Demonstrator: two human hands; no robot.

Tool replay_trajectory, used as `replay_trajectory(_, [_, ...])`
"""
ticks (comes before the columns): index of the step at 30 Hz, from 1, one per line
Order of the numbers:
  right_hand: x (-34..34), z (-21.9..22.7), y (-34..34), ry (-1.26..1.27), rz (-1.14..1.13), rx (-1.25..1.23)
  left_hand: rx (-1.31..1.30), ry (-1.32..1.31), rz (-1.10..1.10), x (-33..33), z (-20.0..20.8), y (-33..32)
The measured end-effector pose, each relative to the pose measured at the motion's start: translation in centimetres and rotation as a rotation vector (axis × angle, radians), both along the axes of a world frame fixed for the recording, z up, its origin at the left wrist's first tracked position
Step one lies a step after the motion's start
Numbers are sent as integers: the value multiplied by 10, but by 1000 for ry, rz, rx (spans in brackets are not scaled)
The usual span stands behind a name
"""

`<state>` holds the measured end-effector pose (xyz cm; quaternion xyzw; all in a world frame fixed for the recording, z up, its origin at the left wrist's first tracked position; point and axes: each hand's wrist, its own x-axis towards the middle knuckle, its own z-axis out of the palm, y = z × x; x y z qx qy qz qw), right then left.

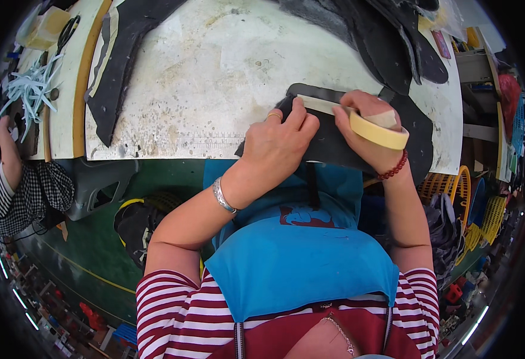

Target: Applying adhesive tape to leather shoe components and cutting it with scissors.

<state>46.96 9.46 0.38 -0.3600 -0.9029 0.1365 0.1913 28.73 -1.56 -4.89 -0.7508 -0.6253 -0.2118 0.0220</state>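
A dark grey piece of material (pixel 334 140) lies at the table's near edge, under both my hands. A strip of cream tape (pixel 319 105) runs along its upper edge, from my left fingertips toward the roll. My left hand (pixel 279 136) presses the strip's left end down with its fingertips; the fingers are bent and close together. My right hand (pixel 373 128) is closed round the cream tape roll (pixel 382 136), which sits over its fingers. Its thumb and fingertips are at the strip, and part of the fingers is hidden by the roll.
Another dark piece with a cream strip (pixel 119 66) lies on the white table (pixel 214 72) at the left. Dark pieces (pixel 388 42) are heaped at the far right. Pale blue strips (pixel 32 90) and a co-worker's arm (pixel 10 152) are at far left. Yellow baskets (pixel 460 191) stand right.
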Motion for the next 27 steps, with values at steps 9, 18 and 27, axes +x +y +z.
replay_trajectory(9, [17, -16, 16, -128, 28, 172, -56, -6, 11, 6, 12, 1])
replay_trajectory(18, [-6, -26, 9, -244, -1, 312, 64, 132, 37, -9, 21, 30])
replay_trajectory(27, [-3, -37, -9, 18, -50, 295, 65, -217, -52, 25, -4, -2])
